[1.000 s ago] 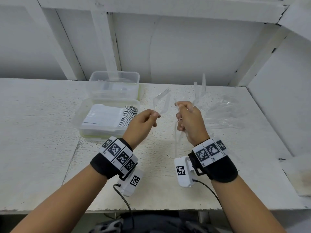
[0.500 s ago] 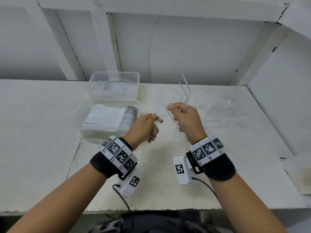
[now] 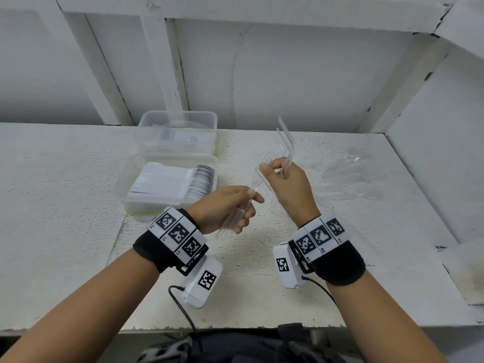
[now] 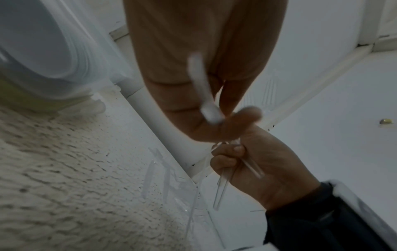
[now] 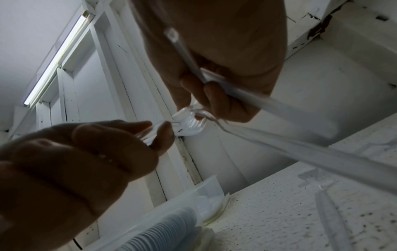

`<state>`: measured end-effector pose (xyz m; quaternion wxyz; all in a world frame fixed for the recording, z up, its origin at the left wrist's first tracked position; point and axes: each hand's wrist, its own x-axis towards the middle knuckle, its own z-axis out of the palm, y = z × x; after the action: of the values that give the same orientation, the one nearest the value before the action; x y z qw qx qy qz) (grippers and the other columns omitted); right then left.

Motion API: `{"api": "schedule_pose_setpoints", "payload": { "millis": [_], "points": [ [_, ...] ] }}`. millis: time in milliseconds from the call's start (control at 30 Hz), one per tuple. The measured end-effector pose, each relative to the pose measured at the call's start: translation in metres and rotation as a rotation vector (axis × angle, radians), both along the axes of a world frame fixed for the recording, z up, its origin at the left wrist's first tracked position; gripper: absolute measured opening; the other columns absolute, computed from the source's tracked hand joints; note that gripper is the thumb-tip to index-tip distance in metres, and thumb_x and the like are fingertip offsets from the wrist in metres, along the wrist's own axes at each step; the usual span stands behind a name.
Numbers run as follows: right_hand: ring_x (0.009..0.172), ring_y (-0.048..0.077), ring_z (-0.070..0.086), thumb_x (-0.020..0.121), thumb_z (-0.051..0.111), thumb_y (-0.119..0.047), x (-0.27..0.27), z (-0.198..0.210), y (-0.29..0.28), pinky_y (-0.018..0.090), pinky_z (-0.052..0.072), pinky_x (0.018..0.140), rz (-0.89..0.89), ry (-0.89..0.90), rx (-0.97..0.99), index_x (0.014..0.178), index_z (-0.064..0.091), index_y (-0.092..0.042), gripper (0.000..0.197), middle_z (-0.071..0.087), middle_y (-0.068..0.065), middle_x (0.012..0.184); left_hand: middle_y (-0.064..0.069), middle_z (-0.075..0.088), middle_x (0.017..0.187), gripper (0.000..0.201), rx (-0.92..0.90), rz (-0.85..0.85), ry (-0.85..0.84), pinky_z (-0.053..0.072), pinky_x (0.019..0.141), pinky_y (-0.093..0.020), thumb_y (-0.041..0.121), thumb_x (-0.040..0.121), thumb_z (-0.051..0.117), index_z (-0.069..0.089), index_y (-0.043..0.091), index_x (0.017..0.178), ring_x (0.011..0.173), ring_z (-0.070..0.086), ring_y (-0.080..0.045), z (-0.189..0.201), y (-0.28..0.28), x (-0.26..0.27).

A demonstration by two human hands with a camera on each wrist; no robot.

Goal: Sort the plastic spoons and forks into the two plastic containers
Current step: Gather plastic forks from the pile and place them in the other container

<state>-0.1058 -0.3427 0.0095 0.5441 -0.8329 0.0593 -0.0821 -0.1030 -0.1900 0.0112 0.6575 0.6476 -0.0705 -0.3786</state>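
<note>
My right hand (image 3: 272, 169) grips a bunch of clear plastic cutlery (image 3: 285, 142) that sticks up and back above the table. My left hand (image 3: 248, 203), just left of it and lower, holds clear cutlery (image 3: 230, 224) whose handles point back toward my wrist. In the right wrist view the left hand's fingertips (image 5: 165, 134) pinch a clear fork head (image 5: 187, 125) right below the right hand (image 5: 214, 95). The near container (image 3: 125, 184) holds a stacked row of white spoons (image 3: 183, 184). Behind it the far container (image 3: 214, 121) holds clear cutlery.
A loose pile of clear cutlery (image 3: 351, 174) lies on the white table (image 3: 52, 205) to the right of my hands. A wall panel (image 3: 432, 153) closes the right side. The back wall and white beams stand behind the containers.
My left hand lowered its clear piece from pointing up to pointing back at the wrist. The right hand shifted left and its bunch tilted. The two hands came closer.
</note>
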Motion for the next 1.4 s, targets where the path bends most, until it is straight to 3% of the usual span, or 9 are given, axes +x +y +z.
{"api": "schedule_pose_setpoints", "payload": {
  "millis": [100,267,433,567,733,1033,1133,1267,1400],
  "points": [
    [0.041,0.002,0.034,0.09,0.057,-0.039,-0.001,0.002,0.001,0.014,0.031,0.046,-0.029,-0.001,0.038,0.086,0.054,-0.018,0.021,0.039,-0.005,0.052,0.003,0.038,0.056,0.025,0.015,0.032,-0.004,0.023,0.038,-0.015,0.022,0.101,0.033,0.054,0.01,0.096,0.04,0.03,-0.007,0.001,-0.003,0.001],
    [0.051,0.012,0.039,0.093,0.049,-0.013,-0.002,0.009,-0.005,0.029,0.037,0.053,-0.121,0.038,0.221,0.087,0.052,-0.022,0.012,0.051,0.002,0.066,0.005,0.032,0.056,0.026,0.114,0.173,-0.077,0.017,0.04,-0.015,0.025,0.099,0.033,0.054,0.013,0.091,0.042,0.023,-0.006,-0.003,-0.006,0.004],
    [0.05,-0.006,0.051,0.088,0.06,-0.014,-0.009,0.012,-0.009,0.015,0.038,0.058,-0.079,0.032,0.26,0.085,0.059,-0.022,0.008,0.064,-0.003,0.077,0.006,0.034,0.056,0.029,0.152,0.29,-0.289,0.023,0.04,-0.018,0.035,0.101,0.032,0.055,0.017,0.094,0.041,0.028,-0.004,-0.006,-0.01,0.003],
    [0.06,-0.001,0.053,0.086,0.063,-0.018,-0.011,0.013,-0.001,0.02,0.044,0.058,-0.114,0.059,0.346,0.084,0.06,-0.02,0.005,0.07,0.003,0.089,0.009,0.043,0.07,0.025,0.28,0.344,-0.559,0.035,0.056,-0.02,0.025,0.101,0.032,0.054,0.016,0.111,0.061,0.043,-0.004,-0.012,-0.017,0.004],
    [0.036,0.003,0.042,0.083,0.067,-0.015,-0.009,0.014,0.01,0.029,0.048,0.054,-0.182,0.09,0.494,0.075,0.059,-0.014,0.011,0.071,0.012,0.093,-0.001,0.054,0.095,0.023,0.424,0.302,-0.792,0.035,0.072,-0.003,0.013,0.1,0.037,0.056,0.003,0.107,0.088,0.048,-0.011,-0.022,-0.021,0.005],
    [0.031,0.007,0.038,0.086,0.065,-0.015,-0.008,0.011,0.024,0.026,0.043,0.046,-0.288,0.105,0.64,0.067,0.058,-0.011,0.021,0.066,0.004,0.07,-0.002,0.049,0.07,0.021,0.415,0.161,-0.702,0.045,0.067,-0.042,0.025,0.102,0.025,0.041,0.011,0.101,0.06,0.047,-0.018,-0.023,-0.028,-0.007],
    [0.031,0.007,0.038,0.087,0.066,-0.017,-0.006,0.01,0.027,0.024,0.041,0.044,-0.299,0.091,0.646,0.064,0.058,-0.01,0.024,0.064,0.002,0.064,0.0,0.042,0.063,0.025,0.417,0.201,-0.697,0.04,0.064,-0.042,0.029,0.101,0.024,0.035,0.022,0.079,0.057,0.039,-0.017,-0.024,-0.029,-0.01],
    [0.031,0.007,0.039,0.086,0.067,-0.023,-0.007,0.009,0.029,0.022,0.038,0.041,-0.289,0.099,0.584,0.071,0.06,-0.007,0.023,0.057,0.002,0.054,0.001,0.041,0.065,0.033,0.479,0.217,-0.7,0.041,0.066,-0.041,0.037,0.1,0.024,0.04,0.014,0.084,0.059,0.041,-0.016,-0.021,-0.028,-0.013],
    [0.032,0.003,0.038,0.093,0.055,-0.017,-0.008,0.012,0.029,0.018,0.036,0.04,-0.201,0.113,0.479,0.087,0.066,-0.008,0.015,0.065,0.001,0.077,0.003,0.041,0.062,0.025,0.549,0.199,-0.719,0.031,0.054,-0.028,0.031,0.1,0.031,0.038,0.015,0.082,0.054,0.038,-0.01,-0.019,-0.026,-0.01]
  ]
}}
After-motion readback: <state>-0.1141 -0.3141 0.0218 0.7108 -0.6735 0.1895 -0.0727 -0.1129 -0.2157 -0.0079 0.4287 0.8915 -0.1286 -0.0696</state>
